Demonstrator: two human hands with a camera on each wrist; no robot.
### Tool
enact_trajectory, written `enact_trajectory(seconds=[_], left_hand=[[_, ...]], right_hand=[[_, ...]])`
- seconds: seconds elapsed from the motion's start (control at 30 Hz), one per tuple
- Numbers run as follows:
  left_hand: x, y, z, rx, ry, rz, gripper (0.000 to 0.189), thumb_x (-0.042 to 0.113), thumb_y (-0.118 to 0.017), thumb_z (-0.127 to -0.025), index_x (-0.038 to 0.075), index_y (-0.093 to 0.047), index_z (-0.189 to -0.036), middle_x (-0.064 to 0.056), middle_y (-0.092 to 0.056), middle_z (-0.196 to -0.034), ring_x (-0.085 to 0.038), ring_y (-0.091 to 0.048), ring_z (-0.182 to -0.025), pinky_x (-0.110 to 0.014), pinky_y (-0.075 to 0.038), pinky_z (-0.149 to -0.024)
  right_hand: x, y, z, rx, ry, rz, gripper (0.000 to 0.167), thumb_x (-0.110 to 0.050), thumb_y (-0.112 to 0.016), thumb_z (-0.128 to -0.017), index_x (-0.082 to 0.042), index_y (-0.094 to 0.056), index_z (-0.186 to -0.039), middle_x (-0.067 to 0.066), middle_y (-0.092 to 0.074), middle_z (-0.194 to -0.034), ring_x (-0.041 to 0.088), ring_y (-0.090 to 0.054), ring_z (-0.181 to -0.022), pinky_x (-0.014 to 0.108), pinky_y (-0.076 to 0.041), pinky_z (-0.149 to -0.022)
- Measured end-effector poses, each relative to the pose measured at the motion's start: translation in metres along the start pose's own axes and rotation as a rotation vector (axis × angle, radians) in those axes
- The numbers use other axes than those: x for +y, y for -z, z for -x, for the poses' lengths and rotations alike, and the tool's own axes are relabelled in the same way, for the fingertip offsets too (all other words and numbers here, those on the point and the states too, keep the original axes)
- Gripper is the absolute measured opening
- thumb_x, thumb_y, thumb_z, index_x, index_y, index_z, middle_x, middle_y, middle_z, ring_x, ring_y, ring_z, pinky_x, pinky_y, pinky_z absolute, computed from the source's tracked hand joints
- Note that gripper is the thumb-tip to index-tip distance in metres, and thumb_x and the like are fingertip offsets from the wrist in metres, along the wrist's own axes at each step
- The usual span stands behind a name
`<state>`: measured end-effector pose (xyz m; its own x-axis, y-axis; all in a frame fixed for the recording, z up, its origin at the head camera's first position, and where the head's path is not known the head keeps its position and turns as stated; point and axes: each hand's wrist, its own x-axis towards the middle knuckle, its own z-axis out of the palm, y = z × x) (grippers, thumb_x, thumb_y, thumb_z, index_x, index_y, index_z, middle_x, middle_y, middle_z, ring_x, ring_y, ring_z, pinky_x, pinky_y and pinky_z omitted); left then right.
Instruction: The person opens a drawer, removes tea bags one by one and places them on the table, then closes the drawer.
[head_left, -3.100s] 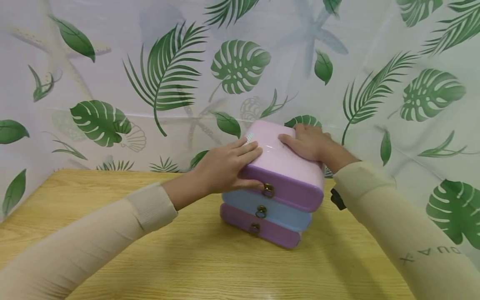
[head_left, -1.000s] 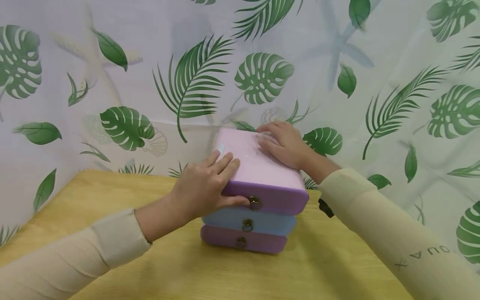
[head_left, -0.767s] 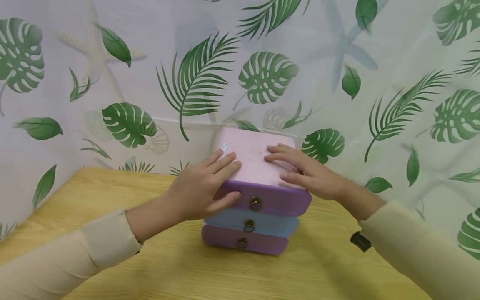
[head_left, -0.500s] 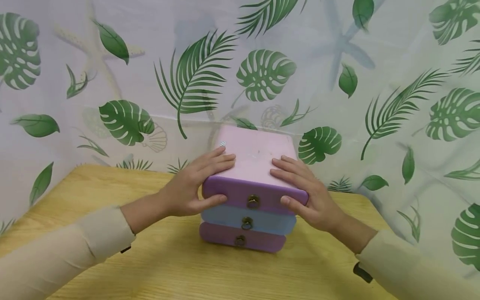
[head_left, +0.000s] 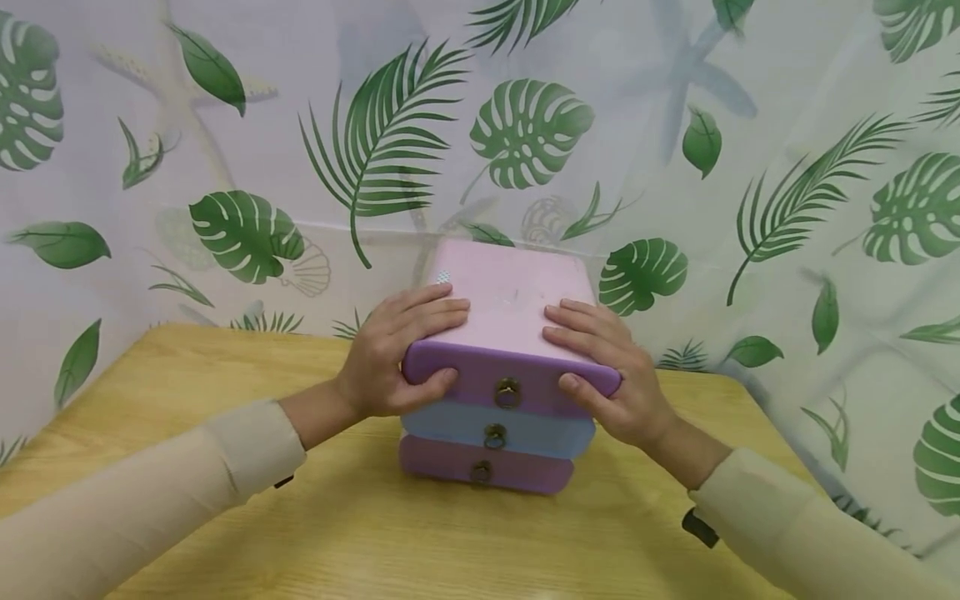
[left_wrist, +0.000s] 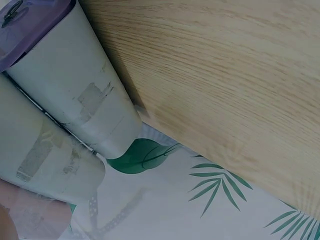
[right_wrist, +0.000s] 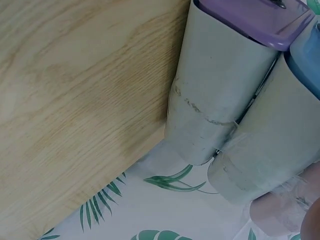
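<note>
Left hand (head_left: pixel 397 354) and right hand (head_left: pixel 621 373) grip the drawer unit (head_left: pixel 506 354) by its front corners, fingers slightly spread on its pink top, thumbs bent over the purple front. Palms hide its upper side edges; the wrist views cut both hands nearly off. The unit stands on a wooden table (head_left: pixel 300 537) before a leaf-print backdrop (head_left: pixel 262 158); something dark (head_left: pixel 700 527), indistinct, shows under the right sleeve (head_left: pixel 787 512).

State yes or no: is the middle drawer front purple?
No, the middle drawer front is blue, while the top drawer front and bottom drawer front are purple.
</note>
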<state>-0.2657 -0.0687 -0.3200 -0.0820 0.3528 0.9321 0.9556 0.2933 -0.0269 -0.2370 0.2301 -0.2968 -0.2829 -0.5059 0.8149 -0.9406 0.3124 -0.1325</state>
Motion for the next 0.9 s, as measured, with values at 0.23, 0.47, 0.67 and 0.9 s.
enact_trajectory(seconds=[0.23,0.47,0.67,0.9], left_hand=[[-0.01,-0.002,-0.005,0.016,-0.012,-0.008,0.055,0.049,-0.057,-0.094,0.002,-0.067,-0.121,-0.012,-0.069,-0.124,-0.034,-0.059,-0.125,-0.046,-0.044,-0.108],[-0.016,-0.005,-0.005,-0.006,0.016,-0.004,0.056,0.049,-0.056,-0.094,0.002,-0.067,-0.122,-0.012,-0.069,-0.126,-0.033,-0.058,-0.127,-0.047,-0.043,-0.109],[-0.02,-0.007,-0.005,-0.014,0.053,-0.02,0.056,0.049,-0.056,-0.093,0.003,-0.066,-0.123,-0.011,-0.068,-0.126,-0.032,-0.057,-0.128,-0.046,-0.042,-0.111],[-0.024,-0.01,-0.006,-0.014,0.087,-0.023,0.055,0.048,-0.057,-0.092,0.003,-0.067,-0.123,-0.012,-0.068,-0.127,-0.031,-0.056,-0.13,-0.046,-0.041,-0.112]], right_hand=[[0.005,0.003,-0.008,-0.019,-0.008,0.016,0.051,-0.046,-0.056,-0.099,-0.006,-0.067,-0.127,0.014,-0.062,-0.137,0.032,-0.049,-0.136,0.053,-0.026,-0.118],[0.016,0.003,-0.008,-0.03,-0.021,0.016,0.052,-0.048,-0.057,-0.099,-0.005,-0.067,-0.127,0.015,-0.062,-0.137,0.033,-0.049,-0.136,0.052,-0.027,-0.118],[0.026,0.002,-0.009,-0.045,-0.05,-0.015,0.042,-0.031,-0.067,-0.093,-0.007,-0.067,-0.127,0.013,-0.061,-0.139,0.031,-0.048,-0.137,0.048,-0.027,-0.12],[0.035,0.004,-0.011,-0.097,-0.119,-0.043,0.046,-0.012,-0.071,-0.085,-0.01,-0.066,-0.13,0.012,-0.058,-0.142,0.03,-0.044,-0.141,0.051,-0.022,-0.122]])
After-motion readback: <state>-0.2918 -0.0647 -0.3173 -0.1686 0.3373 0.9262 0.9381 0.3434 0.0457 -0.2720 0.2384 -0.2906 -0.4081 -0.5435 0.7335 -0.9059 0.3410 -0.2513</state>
